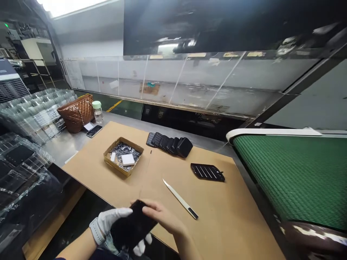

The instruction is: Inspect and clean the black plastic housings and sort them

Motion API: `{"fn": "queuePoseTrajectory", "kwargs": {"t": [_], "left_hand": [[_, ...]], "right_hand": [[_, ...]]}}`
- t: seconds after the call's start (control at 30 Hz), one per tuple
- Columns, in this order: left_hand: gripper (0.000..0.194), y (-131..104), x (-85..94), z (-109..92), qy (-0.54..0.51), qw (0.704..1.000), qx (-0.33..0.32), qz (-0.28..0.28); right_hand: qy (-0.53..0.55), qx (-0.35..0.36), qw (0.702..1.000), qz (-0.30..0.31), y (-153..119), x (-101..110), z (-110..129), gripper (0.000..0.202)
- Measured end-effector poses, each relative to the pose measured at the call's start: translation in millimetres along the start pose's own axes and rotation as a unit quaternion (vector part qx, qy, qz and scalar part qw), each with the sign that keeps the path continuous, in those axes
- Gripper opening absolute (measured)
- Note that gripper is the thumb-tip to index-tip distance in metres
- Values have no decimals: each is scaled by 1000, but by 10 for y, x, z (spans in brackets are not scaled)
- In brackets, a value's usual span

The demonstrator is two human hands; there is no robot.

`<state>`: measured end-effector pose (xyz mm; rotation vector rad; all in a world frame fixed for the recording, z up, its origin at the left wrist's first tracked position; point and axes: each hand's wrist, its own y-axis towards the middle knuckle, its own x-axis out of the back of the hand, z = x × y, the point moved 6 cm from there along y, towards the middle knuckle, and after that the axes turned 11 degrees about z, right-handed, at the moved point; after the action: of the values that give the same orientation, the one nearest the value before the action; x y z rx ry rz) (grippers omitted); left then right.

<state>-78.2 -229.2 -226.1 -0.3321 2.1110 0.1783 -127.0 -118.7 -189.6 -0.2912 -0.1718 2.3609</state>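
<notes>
A black flat part (132, 227) is held low at the near edge of the table. My left hand (110, 222), in a white glove, wraps round it from the left, with gloved fingertips showing beneath. On its upper right side my bare right hand (161, 215) grips the part, thumb on top. A pale craft knife (180, 198) lies to the right of my hands. Farther right is a black slotted part (207, 172). Several black parts (170, 144) overlap in a row at the back. The cardboard box (116, 167) holds small metal pieces and white blocks.
At the back left stand a brown quilted bag (77, 113), a bottle (98, 112) and a phone (94, 131). Clear plastic trays (40, 112) are stacked at the left. A green conveyor belt (295, 169) runs along the right, beside the cardboard-covered table (225, 216).
</notes>
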Motion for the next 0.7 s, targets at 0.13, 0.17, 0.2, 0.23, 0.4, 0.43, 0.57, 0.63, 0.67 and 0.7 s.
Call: {"fn": "queuePoseTrajectory", "kwargs": {"t": [0.13, 0.17, 0.2, 0.23, 0.4, 0.43, 0.57, 0.63, 0.67, 0.7], "left_hand": [[69, -367, 278, -153, -2, 986, -81, -145], [64, -436, 351, -243, 8, 972, -137, -190], [57, -486, 405, -329, 20, 955, -195, -223], [50, -506, 440, -390, 23, 940, -243, -238], [39, -292, 410, -482, -111, 921, -348, -134], [42, -254, 392, -501, -146, 916, -355, -119], [44, -184, 327, -585, -209, 908, -347, -104], [46, -183, 306, -612, -210, 909, -343, -105], [46, -186, 300, -619, -207, 909, -344, -109], [46, -191, 299, -623, -204, 909, -345, -116]], "right_hand": [[142, 49, 968, -199, 45, -108, -373, 39], [187, 68, 944, -263, 64, -157, -494, 38], [225, 77, 923, -303, 107, -242, -620, 39], [253, 77, 910, -320, 175, -355, -736, 40], [266, 102, 907, -309, 466, -799, -981, 52], [252, 110, 914, -299, 480, -819, -970, 53], [176, 137, 935, -275, 419, -739, -847, 59], [160, 150, 936, -276, 374, -696, -774, 62], [159, 151, 937, -271, 366, -694, -741, 63], [159, 148, 940, -265, 367, -704, -711, 63]]}}
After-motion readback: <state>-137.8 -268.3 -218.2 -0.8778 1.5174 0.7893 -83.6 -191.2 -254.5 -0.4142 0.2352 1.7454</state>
